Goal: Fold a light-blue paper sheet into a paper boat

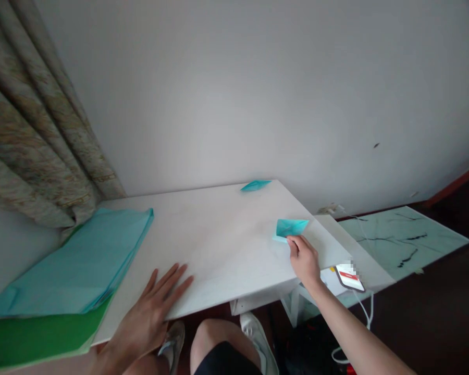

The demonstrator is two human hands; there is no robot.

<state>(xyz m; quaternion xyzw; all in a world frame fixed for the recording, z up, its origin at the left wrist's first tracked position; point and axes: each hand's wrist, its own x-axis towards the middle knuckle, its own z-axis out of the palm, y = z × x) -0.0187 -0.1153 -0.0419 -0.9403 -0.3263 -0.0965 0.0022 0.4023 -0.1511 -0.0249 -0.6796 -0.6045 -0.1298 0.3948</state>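
My left hand (144, 317) lies flat and open on the near edge of a white board (219, 245), fingers spread, holding nothing. A stack of teal paper sheets (70, 265) sits just left of that hand, on top of green paper (35, 338). My right hand (304, 259) is at the board's right side, its fingertips gripping the lower edge of a folded teal paper piece (292, 227). A second folded teal piece (256, 185) lies at the board's far edge by the wall.
A patterned curtain (35, 125) hangs at the left, and a white wall (258, 94) runs behind the board. To the right are a phone (349, 276) with a white cable and a marble-patterned table top (402, 239). My knees and shoes show below.
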